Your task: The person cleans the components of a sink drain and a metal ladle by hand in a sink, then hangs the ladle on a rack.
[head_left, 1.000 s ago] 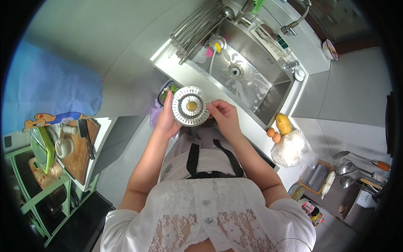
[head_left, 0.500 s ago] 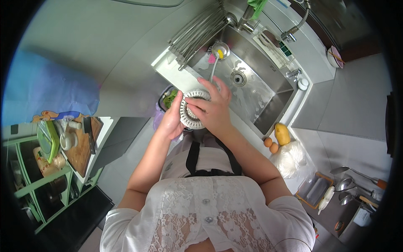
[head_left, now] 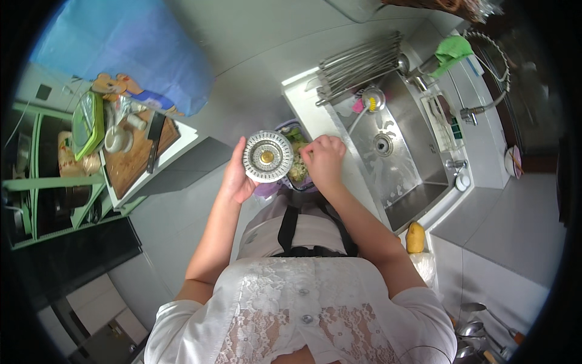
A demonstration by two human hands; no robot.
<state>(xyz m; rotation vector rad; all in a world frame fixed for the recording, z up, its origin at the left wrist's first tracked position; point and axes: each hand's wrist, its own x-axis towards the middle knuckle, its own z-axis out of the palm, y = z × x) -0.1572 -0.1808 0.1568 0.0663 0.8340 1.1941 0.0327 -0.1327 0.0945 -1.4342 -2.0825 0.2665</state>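
My left hand (head_left: pixel 237 176) grips a round metal sink strainer (head_left: pixel 267 172) by its left side, thumb up along the rim. The strainer has slots around its face and a brass-coloured knob in the middle. Just right of it, my right hand (head_left: pixel 326 159) is closed, fingertips pressed together; whatever they may hold is hidden. Below both hands a waste bin (head_left: pixel 298 186) with a purple liner contains green and pale food scraps (head_left: pixel 297 170). The strainer overlaps the bin's left side.
A steel sink (head_left: pixel 407 209) with a drain lies to the right, holding a brush (head_left: pixel 371 104) and a pink cloth. A rolled drying rack (head_left: pixel 361 64) sits at its far end. To the left are a cutting board (head_left: pixel 124 159) and a cleaver (head_left: pixel 155 134). A potato (head_left: pixel 415 237) lies at right.
My right hand has come off the strainer and moved right, over the bin's edge. The strainer now faces up with its knob showing. The view has turned left.
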